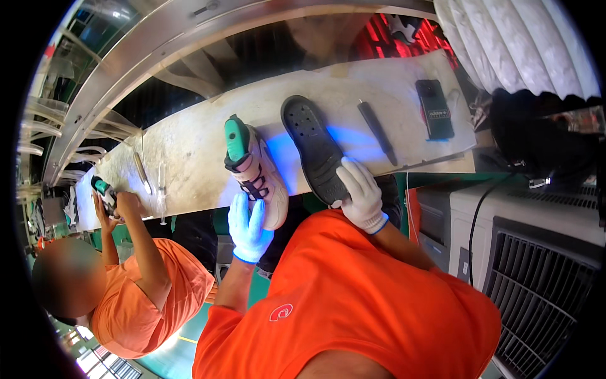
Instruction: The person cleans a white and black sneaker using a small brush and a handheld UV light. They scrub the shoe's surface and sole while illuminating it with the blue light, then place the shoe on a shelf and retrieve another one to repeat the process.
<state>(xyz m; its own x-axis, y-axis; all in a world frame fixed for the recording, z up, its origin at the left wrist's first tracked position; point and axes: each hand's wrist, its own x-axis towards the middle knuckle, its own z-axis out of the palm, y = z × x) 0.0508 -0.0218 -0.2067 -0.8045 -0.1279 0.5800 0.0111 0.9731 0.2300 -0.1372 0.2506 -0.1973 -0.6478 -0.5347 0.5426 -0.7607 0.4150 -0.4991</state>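
A pale pink and white sneaker (pixel 257 174) with black laces and a green last (pixel 236 138) in its opening lies on the bench, toe towards me. My left hand (pixel 248 230), in a white glove lit blue, grips it by the side near the toe. To its right is a black shoe sole (pixel 310 145), its holed end pointing away. My right hand (pixel 362 197), also gloved, is closed on the sole's near end, fingers on top at the right edge. The undersides of both grips are hidden.
A dark pen-like tool (pixel 377 132) and a phone (pixel 434 108) lie to the right on the pale bench top (pixel 189 132). At left, a co-worker in orange (pixel 151 290) handles another shoe (pixel 105 192). A ribbed white duct (pixel 511 44) hangs at the upper right, above a grey machine (pixel 505 221).
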